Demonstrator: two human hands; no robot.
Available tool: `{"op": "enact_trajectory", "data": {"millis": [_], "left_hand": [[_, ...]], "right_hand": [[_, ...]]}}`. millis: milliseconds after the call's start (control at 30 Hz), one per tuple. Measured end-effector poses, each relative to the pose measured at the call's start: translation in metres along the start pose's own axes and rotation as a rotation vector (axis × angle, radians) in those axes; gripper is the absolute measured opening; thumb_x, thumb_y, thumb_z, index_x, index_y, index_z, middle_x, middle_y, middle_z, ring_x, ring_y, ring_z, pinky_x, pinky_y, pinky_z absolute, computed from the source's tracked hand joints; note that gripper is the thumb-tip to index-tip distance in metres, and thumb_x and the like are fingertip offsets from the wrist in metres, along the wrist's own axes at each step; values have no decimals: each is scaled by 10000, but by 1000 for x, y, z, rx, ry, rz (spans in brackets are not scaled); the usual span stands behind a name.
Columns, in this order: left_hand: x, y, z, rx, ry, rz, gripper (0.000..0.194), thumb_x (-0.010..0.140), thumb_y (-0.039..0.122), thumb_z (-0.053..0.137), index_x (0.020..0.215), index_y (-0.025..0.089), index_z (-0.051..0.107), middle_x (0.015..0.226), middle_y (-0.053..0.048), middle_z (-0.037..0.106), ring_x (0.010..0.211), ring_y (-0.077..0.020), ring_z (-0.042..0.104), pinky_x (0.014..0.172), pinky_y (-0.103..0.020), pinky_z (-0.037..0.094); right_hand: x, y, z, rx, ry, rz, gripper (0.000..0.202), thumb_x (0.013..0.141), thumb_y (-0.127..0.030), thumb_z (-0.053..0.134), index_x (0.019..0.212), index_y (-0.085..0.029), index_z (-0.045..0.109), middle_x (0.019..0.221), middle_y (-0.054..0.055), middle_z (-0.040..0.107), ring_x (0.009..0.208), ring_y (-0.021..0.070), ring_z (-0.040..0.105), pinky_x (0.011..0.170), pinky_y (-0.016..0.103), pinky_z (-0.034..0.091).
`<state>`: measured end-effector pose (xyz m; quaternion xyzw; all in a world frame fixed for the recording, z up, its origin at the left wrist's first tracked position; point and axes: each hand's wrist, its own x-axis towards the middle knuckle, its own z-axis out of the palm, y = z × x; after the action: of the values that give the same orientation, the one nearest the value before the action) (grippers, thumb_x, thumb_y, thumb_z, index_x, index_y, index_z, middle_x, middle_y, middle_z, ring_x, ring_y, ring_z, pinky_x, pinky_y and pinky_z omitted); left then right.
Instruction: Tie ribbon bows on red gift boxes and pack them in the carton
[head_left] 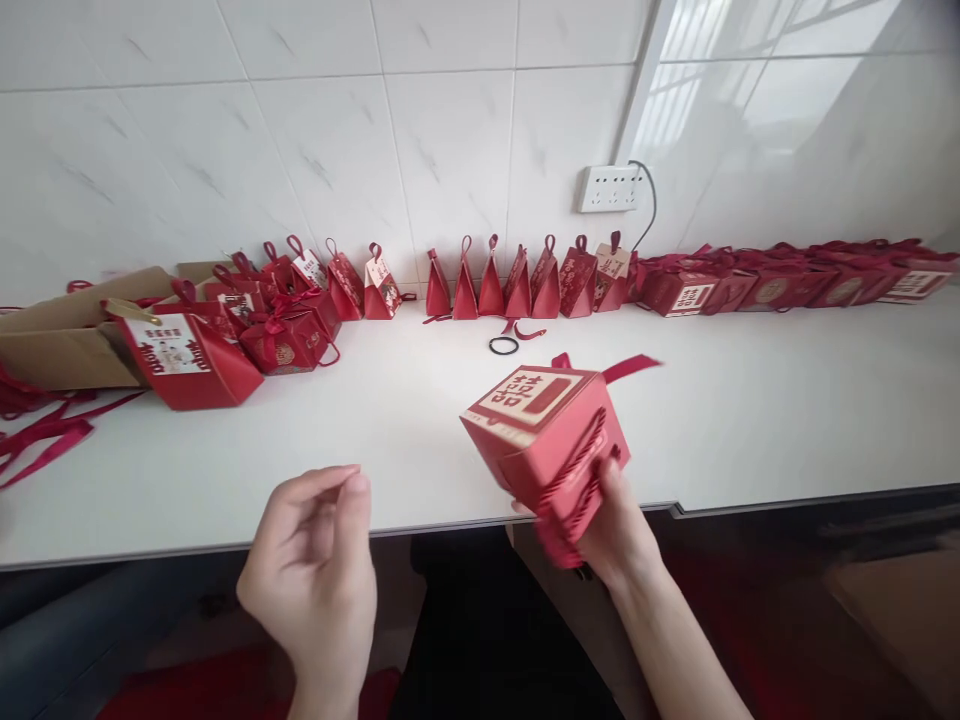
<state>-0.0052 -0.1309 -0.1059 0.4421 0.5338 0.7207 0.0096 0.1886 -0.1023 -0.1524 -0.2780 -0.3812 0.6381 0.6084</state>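
A red gift box (541,425) with a cream and red printed panel is tilted above the table's front edge. My right hand (611,525) is closed around its lower right part, with the thumb on the side that carries a twisted red cord (576,462). A red ribbon (631,368) sticks out behind the box. To the left, my left hand (319,565) hovers at the table edge, apart from the box. Its thumb and forefinger meet in a pinch and the other fingers curl in; nothing shows between them.
Several red triangular boxes (491,285) stand along the tiled wall. More red boxes (787,285) line the right. At the left are a cardboard carton (75,345), a larger red box (187,360) and loose ribbons (52,440). A black ring (503,345) lies on the white table (360,420).
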Motion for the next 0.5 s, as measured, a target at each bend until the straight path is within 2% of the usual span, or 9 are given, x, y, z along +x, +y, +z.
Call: {"op": "enact_trajectory", "data": {"millis": [67, 133, 200, 267, 500], "left_hand": [[-5, -1, 3, -2, -116, 52, 32, 751, 153, 651, 760, 182, 641, 661, 19, 612, 589, -99, 566, 546, -210, 466], [-12, -1, 6, -2, -239, 159, 82, 750, 111, 632, 781, 186, 631, 671, 27, 608, 594, -88, 560, 545, -189, 466], [-17, -1, 9, -5, -318, 227, 111, 753, 89, 618, 798, 190, 619, 670, 35, 597, 592, -78, 552, 563, -175, 474], [-19, -2, 9, 15, -357, 234, 111, 764, 92, 608, 808, 194, 611, 683, 36, 596, 605, -74, 556, 582, -163, 478], [-20, -2, 9, 40, -405, 158, 69, 791, 144, 590, 798, 211, 601, 710, 39, 608, 656, -76, 581, 619, -147, 479]], "right_hand": [[2, -6, -2, 230, -57, 199, 559, 790, -680, 432, 1166, -269, 488, 1226, 90, 554, 1011, 242, 606, 688, 379, 583], [4, -11, -2, 366, -103, 315, 527, 800, -670, 408, 1118, -264, 516, 1250, 68, 540, 1027, 196, 590, 636, 277, 576], [5, -13, -2, 441, -132, 353, 472, 796, -626, 455, 1094, -268, 526, 1264, 49, 527, 1063, 169, 560, 587, 198, 553], [5, -14, -1, 491, -137, 374, 431, 787, -592, 497, 1078, -276, 529, 1265, 34, 521, 1079, 159, 542, 553, 163, 534], [3, -13, 2, 640, -105, 415, 467, 766, -593, 544, 1122, -291, 509, 1189, 21, 564, 1015, 145, 558, 553, 154, 529]]}}
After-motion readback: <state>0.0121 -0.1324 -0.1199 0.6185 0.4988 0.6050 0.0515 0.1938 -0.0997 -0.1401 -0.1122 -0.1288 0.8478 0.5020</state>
